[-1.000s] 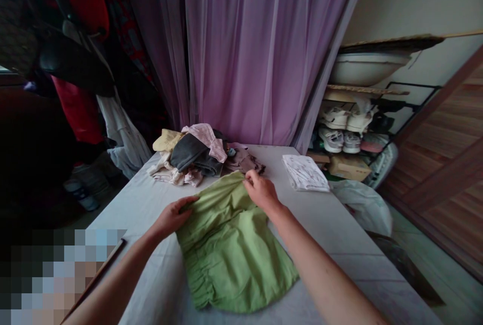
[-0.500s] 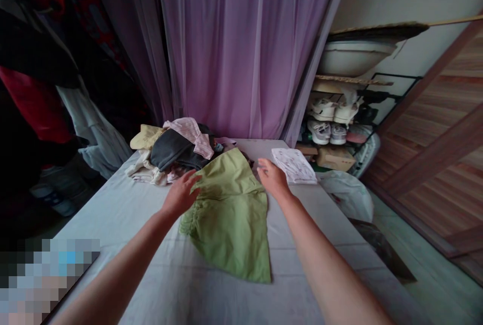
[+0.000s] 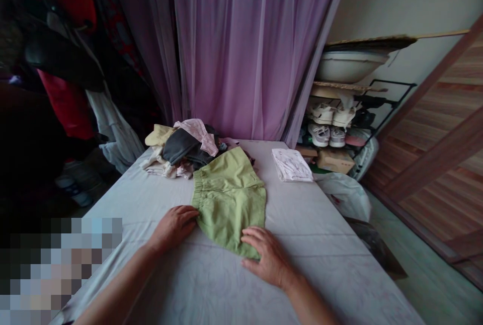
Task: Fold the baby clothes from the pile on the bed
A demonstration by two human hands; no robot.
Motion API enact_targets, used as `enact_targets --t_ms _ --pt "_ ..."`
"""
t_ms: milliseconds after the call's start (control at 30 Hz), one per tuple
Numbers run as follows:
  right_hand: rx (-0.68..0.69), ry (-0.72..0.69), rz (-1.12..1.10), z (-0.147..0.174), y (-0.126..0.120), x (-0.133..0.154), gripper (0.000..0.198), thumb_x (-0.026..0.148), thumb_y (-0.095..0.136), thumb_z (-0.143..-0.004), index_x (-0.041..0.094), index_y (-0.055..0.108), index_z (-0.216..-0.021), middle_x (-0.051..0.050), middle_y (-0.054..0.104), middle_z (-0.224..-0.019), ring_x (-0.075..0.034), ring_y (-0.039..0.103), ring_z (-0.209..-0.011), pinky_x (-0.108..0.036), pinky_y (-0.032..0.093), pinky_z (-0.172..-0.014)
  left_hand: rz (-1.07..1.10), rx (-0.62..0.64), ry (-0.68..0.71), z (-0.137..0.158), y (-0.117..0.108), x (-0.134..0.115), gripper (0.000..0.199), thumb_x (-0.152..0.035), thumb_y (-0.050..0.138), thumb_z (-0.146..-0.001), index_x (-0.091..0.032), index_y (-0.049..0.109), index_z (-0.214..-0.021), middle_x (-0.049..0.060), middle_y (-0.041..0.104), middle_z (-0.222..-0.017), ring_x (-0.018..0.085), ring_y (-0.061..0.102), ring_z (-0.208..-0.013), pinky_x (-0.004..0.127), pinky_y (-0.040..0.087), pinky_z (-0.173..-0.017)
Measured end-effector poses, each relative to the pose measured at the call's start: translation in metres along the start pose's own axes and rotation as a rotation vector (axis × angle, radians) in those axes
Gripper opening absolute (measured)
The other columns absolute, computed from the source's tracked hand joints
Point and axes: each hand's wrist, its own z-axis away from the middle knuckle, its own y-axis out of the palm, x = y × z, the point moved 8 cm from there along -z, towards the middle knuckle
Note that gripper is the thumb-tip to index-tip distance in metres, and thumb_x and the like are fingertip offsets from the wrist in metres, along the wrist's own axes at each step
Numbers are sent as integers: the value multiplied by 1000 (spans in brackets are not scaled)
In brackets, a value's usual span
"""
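Note:
Green shorts (image 3: pixel 230 199) lie spread on the sheet-covered surface, with the gathered elastic waistband on the left and the leg openings on the right. My left hand (image 3: pixel 175 227) rests beside the near end of the waistband, fingers stretched and fingertips at its edge. Over the near leg's hem is my right hand (image 3: pixel 266 254), its thumb and fingers apart and its fingertips on the cloth. A heap of clothes touches the far left side of the shorts, with a dark grey garment (image 3: pixel 179 145) and a pink striped one (image 3: pixel 196 133) on top.
A folded white patterned cloth (image 3: pixel 292 165) lies at the far right of the white sheet (image 3: pixel 302 274). Purple curtains (image 3: pixel 234 53) hang behind. To the right stand a shoe rack with sneakers (image 3: pixel 327 135), a white basin (image 3: pixel 350 66) and a plastic bag (image 3: pixel 347 194). Clothes hang at left.
Both hands have come nearer to me and down onto the shorts' near edge. The shorts now lie flatter, with the waistband straightened out and the near leg drawn up shorter.

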Motion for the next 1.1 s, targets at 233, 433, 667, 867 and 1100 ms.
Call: enact_targets --t_ms 233,433,667,867,1100 --pt "-34 -59 162 2 1 7 33 21 60 -80 21 69 -112 -10 67 -124 -27 58 -119 -44 47 -105 -43 76 -149 -13 4 1 31 -23 40 -93 -20 68 -107 10 71 -108 22 64 -100 35 49 -91" --pt "-84 -36 263 5 3 12 51 27 66 -78 14 60 -127 -14 65 -126 -27 58 -118 -45 48 -104 -156 149 -304 -27 2 6 29 -25 37 -94 -17 65 -95 11 71 -96 24 64 -94 35 47 -87" --pt "-221 55 248 5 -12 -10 40 8 49 -78 31 68 -105 -3 75 -103 -23 70 -98 -38 57 -90 -87 55 -255 -28 -1 6 24 -26 45 -89 -21 65 -102 10 69 -116 25 62 -109 40 45 -96" --pt "-412 23 19 25 -55 -11 22 23 53 -82 31 71 -91 -2 77 -85 -23 73 -78 -33 60 -72 50 -49 -90 -4 -16 -10 34 -32 40 -92 -20 63 -114 10 70 -117 25 58 -120 46 39 -107" --pt "-377 52 -129 33 -88 15 23 36 55 -89 21 72 -85 -3 75 -71 -15 70 -61 -19 53 -59 183 42 -162 16 -42 -35 33 -35 38 -89 -21 65 -100 8 73 -101 21 67 -96 32 50 -89"
